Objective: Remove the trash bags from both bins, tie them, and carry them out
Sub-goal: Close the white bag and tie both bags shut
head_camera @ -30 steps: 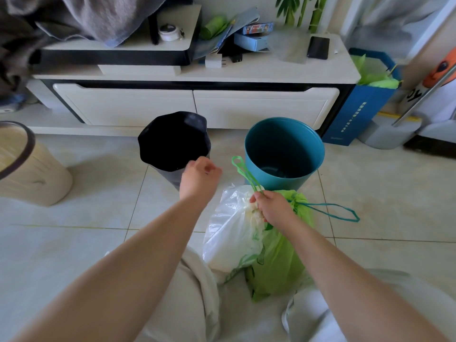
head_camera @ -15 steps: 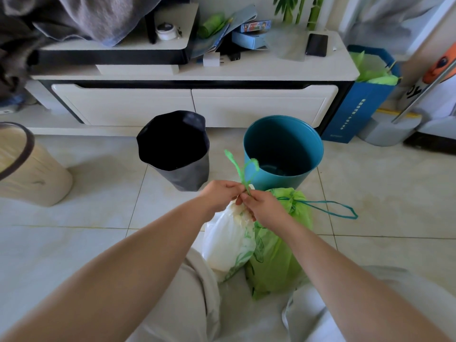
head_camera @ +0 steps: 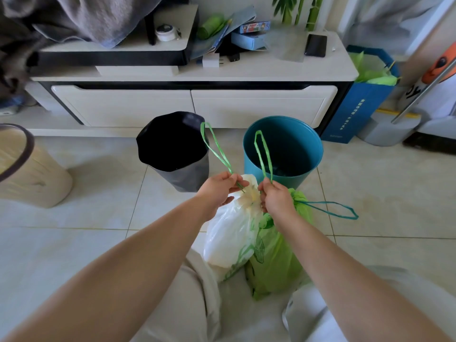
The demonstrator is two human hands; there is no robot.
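Observation:
A white trash bag [head_camera: 229,240] stands on the floor between my knees, its mouth gathered. Two green drawstring loops rise from it. My left hand [head_camera: 219,190] pinches the left loop [head_camera: 216,148] and my right hand [head_camera: 276,197] pinches the right loop [head_camera: 264,154], a little apart. A green trash bag [head_camera: 276,262] leans against the white one on its right, gathered at the top, with a teal drawstring loop [head_camera: 330,209] trailing to the right. Behind the bags stand a grey bin [head_camera: 172,149] lined in black and a bare teal bin [head_camera: 283,149].
A low white cabinet [head_camera: 192,104] with two drawers runs along the back, cluttered on top. A beige bin [head_camera: 27,166] stands at the left. At the right are a blue box [head_camera: 357,112] with green bags and a slanted metal pole [head_camera: 424,87]. Pale tiled floor surrounds the bins.
My left hand came back from the grey bin to the white bag. Both hands met at its mouth, then drew apart, each now pinching one green drawstring loop.

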